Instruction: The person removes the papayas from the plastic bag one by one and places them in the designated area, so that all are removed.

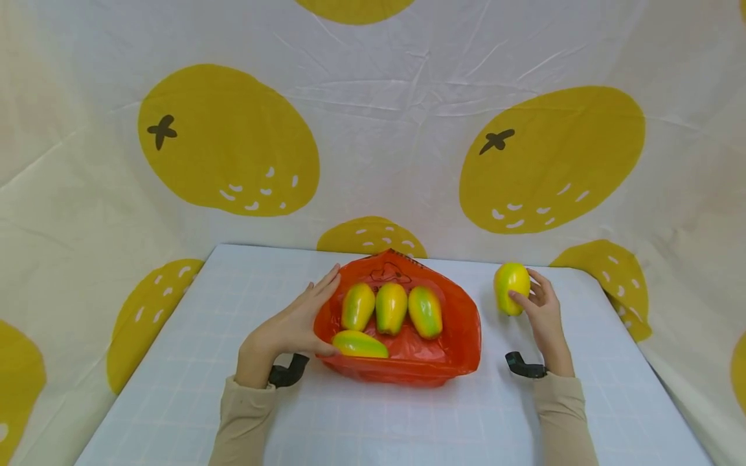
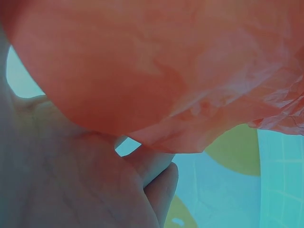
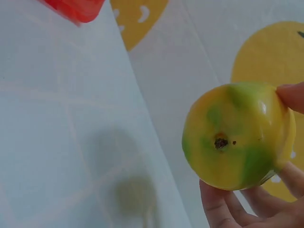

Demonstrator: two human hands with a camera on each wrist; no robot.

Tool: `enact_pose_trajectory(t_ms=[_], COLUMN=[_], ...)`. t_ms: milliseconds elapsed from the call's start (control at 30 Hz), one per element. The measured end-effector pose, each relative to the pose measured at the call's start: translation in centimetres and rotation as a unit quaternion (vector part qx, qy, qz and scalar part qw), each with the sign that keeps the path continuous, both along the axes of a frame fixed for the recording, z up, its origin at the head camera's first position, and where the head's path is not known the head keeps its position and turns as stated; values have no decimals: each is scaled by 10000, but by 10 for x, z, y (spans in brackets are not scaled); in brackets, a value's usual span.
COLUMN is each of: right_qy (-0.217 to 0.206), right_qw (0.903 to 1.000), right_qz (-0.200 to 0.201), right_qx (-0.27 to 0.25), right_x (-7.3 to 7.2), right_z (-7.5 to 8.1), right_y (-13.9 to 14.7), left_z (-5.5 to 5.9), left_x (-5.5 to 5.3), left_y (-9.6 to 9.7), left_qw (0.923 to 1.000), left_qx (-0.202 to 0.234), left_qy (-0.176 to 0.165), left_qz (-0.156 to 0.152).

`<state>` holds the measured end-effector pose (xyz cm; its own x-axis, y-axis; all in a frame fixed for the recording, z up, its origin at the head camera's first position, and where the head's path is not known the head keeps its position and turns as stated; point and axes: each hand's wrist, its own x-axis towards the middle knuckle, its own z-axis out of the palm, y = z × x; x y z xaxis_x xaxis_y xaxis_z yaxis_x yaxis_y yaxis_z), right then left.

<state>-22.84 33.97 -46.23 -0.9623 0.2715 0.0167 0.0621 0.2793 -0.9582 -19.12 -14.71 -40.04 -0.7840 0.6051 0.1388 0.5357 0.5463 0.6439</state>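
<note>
A red plastic bag (image 1: 466, 323) stands with its mouth spread wide on the table. Inside it, three yellow-green papayas (image 1: 391, 308) line up in a row, and another papaya (image 1: 360, 344) lies sideways at the front left. My left hand (image 1: 285, 327) is at the bag's left side, fingers extended along the rim and thumb at the front edge. In the left wrist view, the red plastic (image 2: 118, 71) hides part of that hand. Right of the bag, my right hand (image 1: 542, 307) grips a papaya (image 3: 228, 137) between thumb and fingers, raised above the table.
A white table (image 1: 175, 336) with a faint grid extends around the bag. Behind it hangs a pale cloth (image 1: 384, 129) printed with big yellow fruit, reaching down past the table's far edge. Black wrist mounts (image 1: 289, 371) sit by both wrists.
</note>
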Motion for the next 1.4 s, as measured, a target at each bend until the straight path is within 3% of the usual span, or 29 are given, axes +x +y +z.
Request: enact_pose_trajectory(t_ms=[300, 400, 733, 1067, 1400], right_qy=[-349, -418, -670, -779, -729], right_qw=[9988, 9981, 9957, 9951, 9938], right_qz=[297, 325, 333, 212, 374], right_qx=[170, 308, 542, 577, 750], right_x=[-3, -7, -10, -9, -9], right_z=[-10, -20, -29, -29, -26], right_y=[-1, 2, -2, -9, -10], left_z=[1, 2, 0, 3, 1], left_x=[0, 0, 0, 1, 1], left_y=[0, -1, -1, -1, -1], left_qw=[10000, 10000, 10000, 9999, 9999], left_qx=[5, 10, 27, 11, 36], left_qy=[-67, -69, -91, -126, -156], left_qz=[7, 13, 17, 52, 24])
